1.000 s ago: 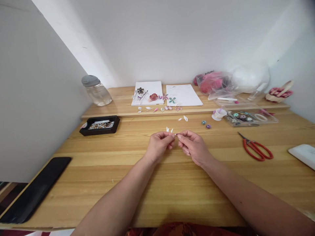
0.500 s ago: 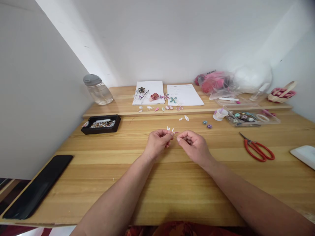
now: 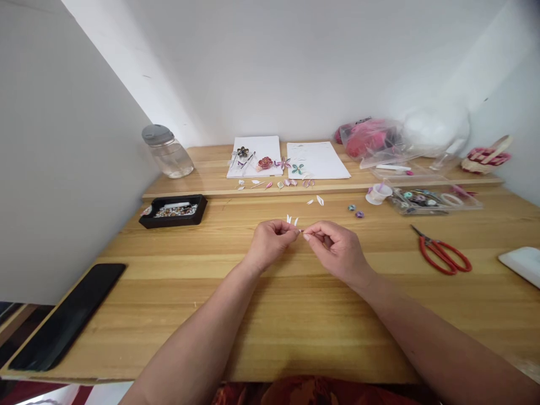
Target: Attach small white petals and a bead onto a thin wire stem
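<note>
My left hand (image 3: 274,241) is closed in a pinch over the middle of the table. Its fingertips meet those of my right hand (image 3: 335,247), also pinched. Between them shows a tiny whitish and dark bit, too small to name. Slim white petal-shaped pieces (image 3: 289,219) stick up just behind my left fingers; whether they are held or lie on the table I cannot tell. Farther back lie two more white petal pieces (image 3: 320,200). To their right are a teal bead-like piece (image 3: 351,208) and a purple one (image 3: 359,214).
Red-handled scissors (image 3: 445,256) lie at right, below a spool (image 3: 378,194) and a clear parts box (image 3: 459,206). At left are a black bead tray (image 3: 172,223), a water bottle (image 3: 171,160) and a black phone-like slab (image 3: 70,315). Paper sheets (image 3: 318,163) with flower ornaments lie on the raised shelf.
My right fingertips have drawn in against the left ones. The pinkish sliver that stuck out beyond the fingers earlier is now mostly hidden. The view has shifted slightly.
</note>
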The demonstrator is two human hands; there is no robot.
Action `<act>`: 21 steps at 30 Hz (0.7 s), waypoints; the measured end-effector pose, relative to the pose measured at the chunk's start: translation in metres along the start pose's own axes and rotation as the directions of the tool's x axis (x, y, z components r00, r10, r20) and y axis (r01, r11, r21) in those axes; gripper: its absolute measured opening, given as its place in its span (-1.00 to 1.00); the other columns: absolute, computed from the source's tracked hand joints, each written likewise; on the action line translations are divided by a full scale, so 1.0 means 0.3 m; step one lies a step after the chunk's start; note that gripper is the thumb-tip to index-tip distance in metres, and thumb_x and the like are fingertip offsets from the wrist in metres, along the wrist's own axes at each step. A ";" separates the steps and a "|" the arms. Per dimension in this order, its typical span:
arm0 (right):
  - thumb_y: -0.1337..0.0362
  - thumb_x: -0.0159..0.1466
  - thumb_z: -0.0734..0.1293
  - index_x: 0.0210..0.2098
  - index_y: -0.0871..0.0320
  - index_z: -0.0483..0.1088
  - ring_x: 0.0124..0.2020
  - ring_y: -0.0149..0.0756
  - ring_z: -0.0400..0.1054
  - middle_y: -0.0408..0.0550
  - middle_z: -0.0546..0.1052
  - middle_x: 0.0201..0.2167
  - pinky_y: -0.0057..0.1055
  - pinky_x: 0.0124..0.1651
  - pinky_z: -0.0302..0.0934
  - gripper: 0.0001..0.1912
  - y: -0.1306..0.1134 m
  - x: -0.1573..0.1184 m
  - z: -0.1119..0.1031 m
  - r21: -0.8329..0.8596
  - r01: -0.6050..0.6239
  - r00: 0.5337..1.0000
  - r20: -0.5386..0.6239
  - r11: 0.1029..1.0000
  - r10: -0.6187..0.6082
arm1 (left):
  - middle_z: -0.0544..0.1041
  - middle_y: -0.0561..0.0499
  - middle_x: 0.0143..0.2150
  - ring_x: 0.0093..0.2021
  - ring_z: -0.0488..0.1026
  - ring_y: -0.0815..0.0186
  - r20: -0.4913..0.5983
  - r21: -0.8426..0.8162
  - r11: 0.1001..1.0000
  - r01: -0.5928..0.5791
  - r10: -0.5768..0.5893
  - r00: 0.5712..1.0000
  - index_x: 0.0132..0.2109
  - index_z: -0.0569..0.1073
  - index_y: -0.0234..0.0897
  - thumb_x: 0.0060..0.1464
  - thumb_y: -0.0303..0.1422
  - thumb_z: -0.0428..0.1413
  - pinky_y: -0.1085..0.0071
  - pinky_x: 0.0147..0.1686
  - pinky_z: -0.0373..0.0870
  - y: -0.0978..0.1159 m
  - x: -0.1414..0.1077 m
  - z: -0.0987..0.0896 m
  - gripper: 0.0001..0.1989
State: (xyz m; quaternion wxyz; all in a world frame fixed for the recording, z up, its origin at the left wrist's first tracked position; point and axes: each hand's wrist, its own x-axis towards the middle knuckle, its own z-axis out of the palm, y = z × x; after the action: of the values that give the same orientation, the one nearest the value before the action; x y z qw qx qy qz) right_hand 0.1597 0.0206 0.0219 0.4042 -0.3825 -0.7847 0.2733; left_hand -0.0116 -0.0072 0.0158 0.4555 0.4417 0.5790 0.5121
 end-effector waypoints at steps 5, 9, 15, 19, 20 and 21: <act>0.23 0.27 0.33 -0.35 0.09 0.50 -0.48 -0.33 0.29 -0.10 0.51 -0.47 -0.38 -0.39 0.13 -0.88 0.017 0.018 -0.024 0.012 0.022 0.999 0.042 1.000 -0.022 | 0.44 0.07 -0.51 -0.53 0.22 0.45 0.088 0.151 0.988 -0.036 0.023 0.996 -0.38 0.58 -0.33 -0.08 -0.15 0.27 0.49 -0.50 0.11 0.006 -0.008 -0.016 -0.71; 0.21 0.28 0.34 -0.33 0.10 0.51 -0.47 -0.34 0.28 -0.11 0.52 -0.44 -0.39 -0.39 0.14 -0.87 0.037 0.028 -0.032 0.119 -0.042 0.992 0.120 0.992 0.028 | 0.38 0.10 -0.55 -0.55 0.16 0.47 0.162 0.171 0.985 -0.037 0.009 0.987 -0.38 0.57 -0.33 -0.07 -0.18 0.26 0.49 -0.52 0.05 0.013 -0.015 -0.021 -0.73; 0.12 0.21 0.39 -0.39 0.13 0.48 -0.49 -0.39 0.26 -0.14 0.49 -0.48 -0.42 -0.42 0.12 -0.80 0.046 0.050 -0.038 0.301 -0.255 0.951 0.249 0.919 0.182 | 0.39 0.10 -0.53 -0.57 0.15 0.50 0.253 0.115 0.993 0.001 -0.031 0.967 -0.34 0.56 -0.33 -0.04 -0.22 0.23 0.51 -0.54 0.03 0.022 -0.022 -0.026 -0.77; 0.02 0.15 0.42 -0.38 0.14 0.47 -0.62 -0.49 0.10 -0.20 0.41 -0.55 -0.47 -0.56 -0.03 -0.70 0.056 0.052 -0.033 0.384 -0.409 0.899 0.323 0.828 0.295 | 0.35 0.11 -0.58 -0.59 0.13 0.52 0.290 0.040 0.998 0.038 -0.048 0.956 -0.35 0.55 -0.34 -0.06 -0.22 0.26 0.52 -0.57 0.00 0.031 -0.024 -0.027 -0.76; 0.00 0.14 0.43 -0.38 0.14 0.46 -0.63 -0.51 0.08 -0.21 0.40 -0.55 -0.47 -0.57 -0.05 -0.69 0.059 0.051 -0.030 0.393 -0.427 0.892 0.330 0.814 0.308 | 0.35 0.12 -0.59 -0.60 0.13 0.52 0.294 0.018 0.998 0.054 -0.057 0.954 -0.34 0.54 -0.34 -0.06 -0.21 0.27 0.53 -0.58 0.00 0.033 -0.023 -0.026 -0.75; 0.00 0.14 0.43 -0.38 0.15 0.46 -0.64 -0.51 0.07 -0.22 0.38 -0.56 -0.48 -0.58 -0.06 -0.68 0.061 0.048 -0.026 0.396 -0.437 0.888 0.336 0.808 0.315 | 0.35 0.12 -0.60 -0.61 0.13 0.53 0.292 0.000 0.997 0.072 -0.069 0.954 -0.33 0.54 -0.34 -0.06 -0.21 0.28 0.53 -0.59 -0.01 0.035 -0.023 -0.025 -0.74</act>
State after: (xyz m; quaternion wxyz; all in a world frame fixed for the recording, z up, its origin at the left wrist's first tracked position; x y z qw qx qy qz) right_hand 0.1678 0.0437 0.0187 0.3164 -0.3860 -0.6498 0.5732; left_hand -0.0172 -0.0144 0.0272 0.5562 0.4892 0.5182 0.4276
